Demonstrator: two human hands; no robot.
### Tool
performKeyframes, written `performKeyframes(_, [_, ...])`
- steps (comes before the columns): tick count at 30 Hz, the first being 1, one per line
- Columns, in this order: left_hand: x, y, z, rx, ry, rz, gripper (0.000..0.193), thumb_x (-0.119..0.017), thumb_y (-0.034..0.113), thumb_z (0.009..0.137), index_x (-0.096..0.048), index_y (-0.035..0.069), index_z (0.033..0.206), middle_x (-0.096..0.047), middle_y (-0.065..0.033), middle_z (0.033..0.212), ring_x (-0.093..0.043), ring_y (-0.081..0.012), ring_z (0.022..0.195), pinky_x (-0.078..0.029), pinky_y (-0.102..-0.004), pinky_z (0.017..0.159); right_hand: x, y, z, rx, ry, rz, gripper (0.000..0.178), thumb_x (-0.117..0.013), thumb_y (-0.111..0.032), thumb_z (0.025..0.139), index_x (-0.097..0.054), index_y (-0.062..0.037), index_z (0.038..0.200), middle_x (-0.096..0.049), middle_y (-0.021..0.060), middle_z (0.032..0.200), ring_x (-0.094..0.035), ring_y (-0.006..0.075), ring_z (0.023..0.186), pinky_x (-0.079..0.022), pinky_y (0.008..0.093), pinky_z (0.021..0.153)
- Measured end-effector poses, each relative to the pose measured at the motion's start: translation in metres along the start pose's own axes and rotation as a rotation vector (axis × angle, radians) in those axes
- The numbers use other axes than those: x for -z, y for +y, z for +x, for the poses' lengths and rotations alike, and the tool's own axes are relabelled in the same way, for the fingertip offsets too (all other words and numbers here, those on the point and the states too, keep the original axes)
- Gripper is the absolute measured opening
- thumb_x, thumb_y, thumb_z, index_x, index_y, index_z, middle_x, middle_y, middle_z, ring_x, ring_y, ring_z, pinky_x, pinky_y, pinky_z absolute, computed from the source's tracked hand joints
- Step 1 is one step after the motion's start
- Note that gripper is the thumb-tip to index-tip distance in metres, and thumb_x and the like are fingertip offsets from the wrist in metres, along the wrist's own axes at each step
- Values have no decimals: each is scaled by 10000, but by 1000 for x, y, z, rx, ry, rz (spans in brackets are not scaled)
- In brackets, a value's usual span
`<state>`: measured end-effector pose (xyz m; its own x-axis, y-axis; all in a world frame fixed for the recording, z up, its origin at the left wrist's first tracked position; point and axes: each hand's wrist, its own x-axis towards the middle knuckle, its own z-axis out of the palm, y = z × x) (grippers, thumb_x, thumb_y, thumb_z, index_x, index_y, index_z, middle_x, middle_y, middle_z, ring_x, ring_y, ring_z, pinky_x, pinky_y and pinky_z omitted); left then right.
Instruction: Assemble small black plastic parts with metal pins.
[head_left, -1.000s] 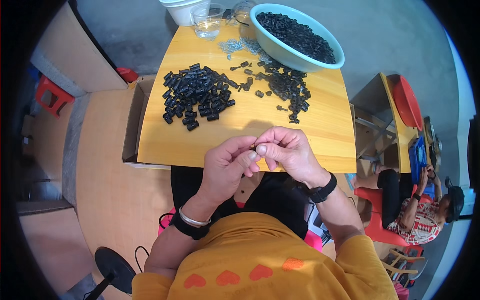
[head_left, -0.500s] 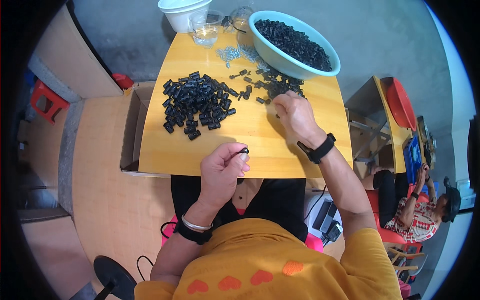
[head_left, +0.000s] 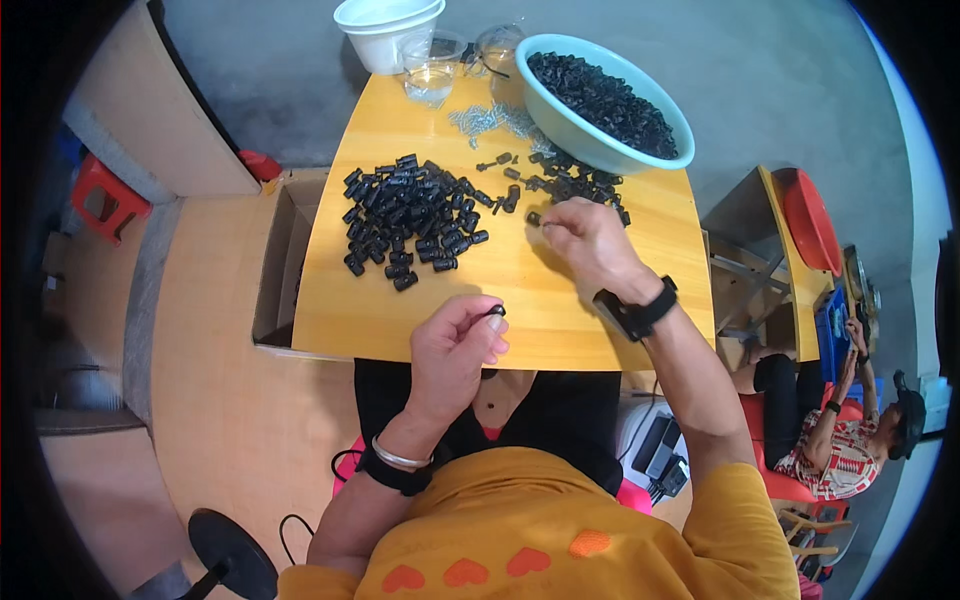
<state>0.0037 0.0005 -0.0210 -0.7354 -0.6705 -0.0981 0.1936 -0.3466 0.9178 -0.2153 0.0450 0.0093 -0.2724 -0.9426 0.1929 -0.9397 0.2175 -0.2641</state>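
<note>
My left hand [head_left: 450, 345] is closed near the front edge of the table, a small black plastic part [head_left: 496, 311] held between thumb and forefinger. Farther right over the table, my right hand [head_left: 595, 240] has thumb and fingers pinched together. Its fingertips hide whatever they hold. Just beside them a small black part [head_left: 534, 218] lies on the wood. Beyond this hand is a spread of loose black parts [head_left: 580, 182]. To the left is a heap of black cylindrical pieces [head_left: 410, 215], which look assembled.
A light blue basin [head_left: 535, 95] full of black parts stands at the back right of the table [head_left: 480, 270]. Small silvery metal pieces [head_left: 480, 120] lie beside it. Clear cups [head_left: 430, 85] and white tubs [head_left: 385, 45] are behind. Another person [head_left: 830, 440] sits at the right.
My right hand has come slightly left and nearer, from the loose black parts. My left hand keeps its hold on the small part. The whole view has shifted a little.
</note>
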Motion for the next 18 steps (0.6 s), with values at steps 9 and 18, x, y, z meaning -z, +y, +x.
performKeyframes(9, [-16,20,2,-16,-92,-69,140,-532,53,862,-568,-17,977,-619,-93,809,-588,-123,643,-474,-219,564,25,-67,-41,-383,-23,1438,148,-509,-50,843,-621,16,914,-590,17,705,-520,53,541,-391,181,496])
performKeyframes(18, [-19,28,2,-74,-151,-92,155,-557,71,858,-570,-10,989,-604,-47,768,-572,-79,624,-453,-194,534,30,-77,-49,-246,64,1277,152,-580,-85,858,-645,8,958,-530,0,716,-470,50,548,-358,183,480])
